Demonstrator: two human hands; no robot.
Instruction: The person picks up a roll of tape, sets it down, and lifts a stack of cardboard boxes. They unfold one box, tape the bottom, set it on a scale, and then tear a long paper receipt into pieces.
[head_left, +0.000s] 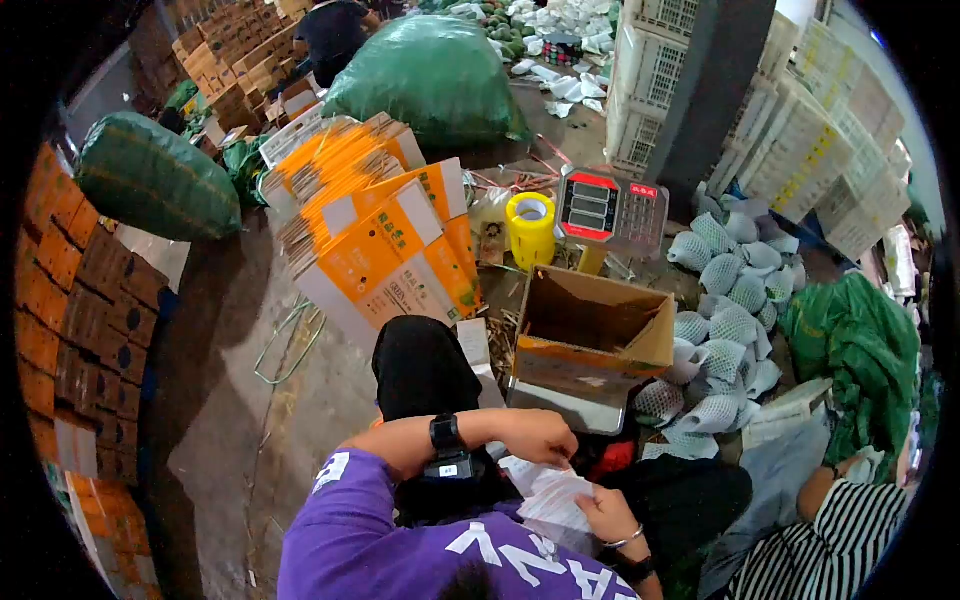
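A stack of white paper sheets lies over my lap, tilted, with faint print on it. My right hand grips the stack's right edge between thumb and fingers. At its upper edge, my left hand is curled with the fingers pointing down; the fingertips are partly hidden but appear pinched on the paper. Just beyond my hands, an open cardboard box stands on a metal scale platform. The scale's display and keypad stand behind the box.
Flattened orange cartons are stacked ahead on the left. Yellow tape rolls stand behind the box. White foam net sleeves pile up at right, near a green sack. Beside me sits a person in a striped sleeve.
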